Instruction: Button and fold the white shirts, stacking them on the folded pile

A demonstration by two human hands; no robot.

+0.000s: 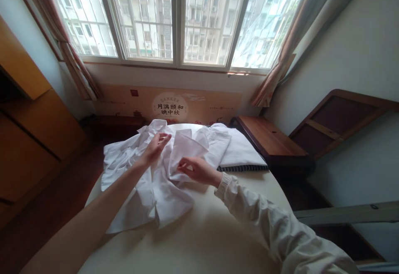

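Note:
A crumpled white garment [140, 199] spreads over the left half of a round pale table [212, 232]. Over its upper part is my left hand [157, 147], its fingers bent and close together; whether they grip cloth is too small to tell. To the right and nearer, my right hand [195, 170] pinches at the lower edge of a raised white flap [185, 149]. The thumb and forefinger of that hand meet at the cloth. Beside the flap, at the right, lies folded white cloth [240, 147] on a dark striped piece [245, 168].
A wooden side table [271, 137] stands behind at the right, with a wooden frame [333, 120] leaning on the wall. A printed box or panel [218, 103] is below the barred window. Wooden cabinets [34, 141] line the left.

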